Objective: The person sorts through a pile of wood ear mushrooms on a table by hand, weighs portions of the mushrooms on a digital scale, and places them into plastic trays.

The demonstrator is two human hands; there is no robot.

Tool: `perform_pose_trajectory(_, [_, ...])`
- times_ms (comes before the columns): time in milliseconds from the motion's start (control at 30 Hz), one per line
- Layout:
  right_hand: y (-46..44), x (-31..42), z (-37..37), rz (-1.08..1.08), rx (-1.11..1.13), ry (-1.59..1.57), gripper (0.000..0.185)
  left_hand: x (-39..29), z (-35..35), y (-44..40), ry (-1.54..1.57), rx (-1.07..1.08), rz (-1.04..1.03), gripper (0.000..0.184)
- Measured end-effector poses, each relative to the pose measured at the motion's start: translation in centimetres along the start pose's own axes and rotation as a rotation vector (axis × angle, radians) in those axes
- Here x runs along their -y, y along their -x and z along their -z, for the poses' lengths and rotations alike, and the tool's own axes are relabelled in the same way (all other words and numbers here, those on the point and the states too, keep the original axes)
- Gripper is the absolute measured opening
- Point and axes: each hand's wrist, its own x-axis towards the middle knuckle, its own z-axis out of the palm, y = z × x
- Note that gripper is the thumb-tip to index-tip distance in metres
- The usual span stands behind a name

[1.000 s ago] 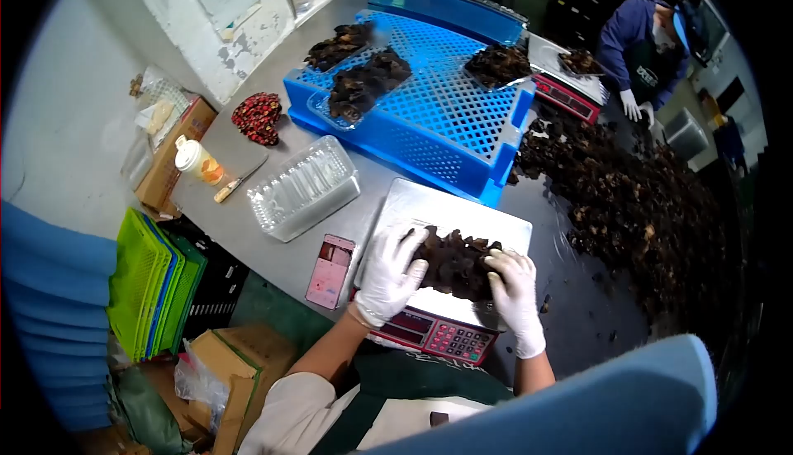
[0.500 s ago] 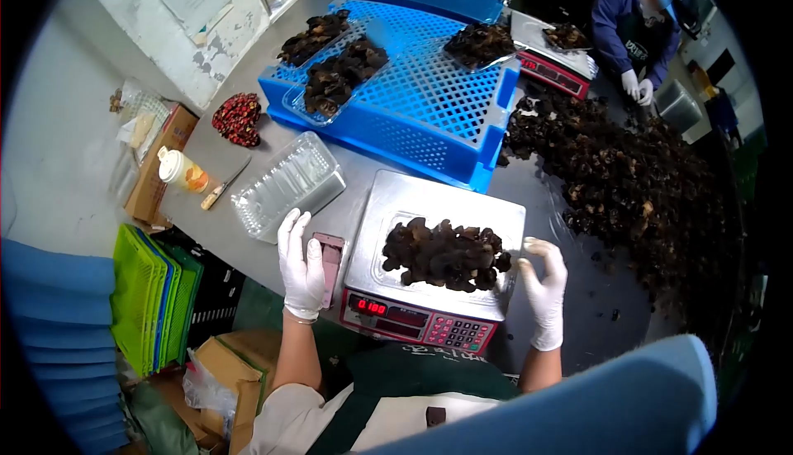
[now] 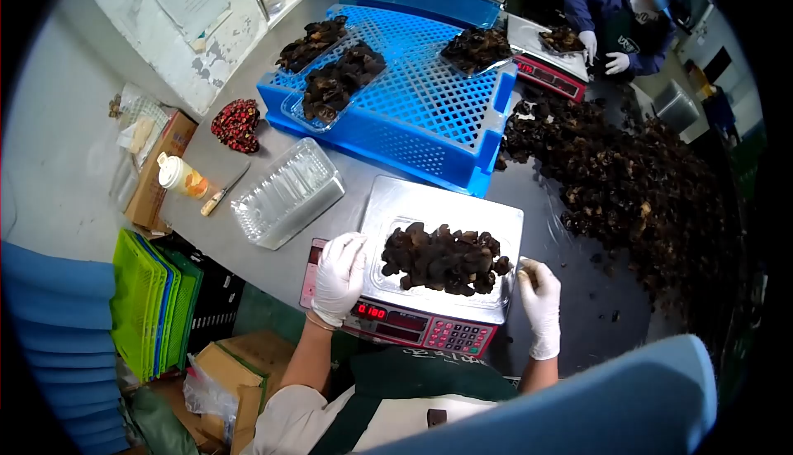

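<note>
Dark, curled fungus pieces (image 3: pixel 446 258) lie in a clear tray on the steel plate of a red scale (image 3: pixel 413 329), whose display glows red. My left hand (image 3: pixel 339 280), in a white glove, is at the plate's left edge, fingers bent together; whether it holds anything is hidden. Beneath and beside it a pink phone (image 3: pixel 311 269) shows in part. At the plate's right edge is my right hand (image 3: pixel 541 302), also gloved, its thumb and fingers apart and nothing seen between them.
Filled trays stand on a blue crate (image 3: pixel 413 141) ahead. Stacked clear trays (image 3: pixel 289 195), a knife (image 3: pixel 223 191), a cup (image 3: pixel 182 176) and a red bundle (image 3: pixel 237 125) are left. A fungus heap (image 3: pixel 628 191) spreads right; a co-worker (image 3: pixel 619 21) stands beyond, near another scale (image 3: pixel 549 67).
Both hands have come off the fungus since the first frame. My left hand went out over the phone, then back to the plate's edge. The co-worker's hands have moved apart, one to the far scale.
</note>
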Motion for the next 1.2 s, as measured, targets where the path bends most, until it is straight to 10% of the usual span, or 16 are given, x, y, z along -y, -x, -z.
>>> perform_pose_trajectory(367, [-1.1,6.8,-5.8,0.663,0.013,0.332,0.025,-1.2,-0.5,-0.2,-0.003,0.004,0.001,0.029])
perform_pose_trajectory(567, [-1.8,3.7,0.6,0.372,-0.207,-0.142,0.01,1.6,1.9,0.9,-0.053,-0.132,0.132,0.031])
perform_pose_trajectory(800, [-0.6,-6.5,8.0,0.131,-0.351,0.605,0.018,2.9,4.7,0.8,-0.125,-0.286,0.15,0.032])
perform_pose_trajectory(900, [-0.1,-5.7,6.3,-0.06,-0.264,0.283,0.021,2.4,4.5,0.5,-0.109,-0.277,0.138,0.031])
perform_pose_trajectory(1200, [-5.7,2.9,0.0,0.294,0.038,0.165,0.019,0.4,0.3,0.7,0.068,-0.007,0.134,0.032])
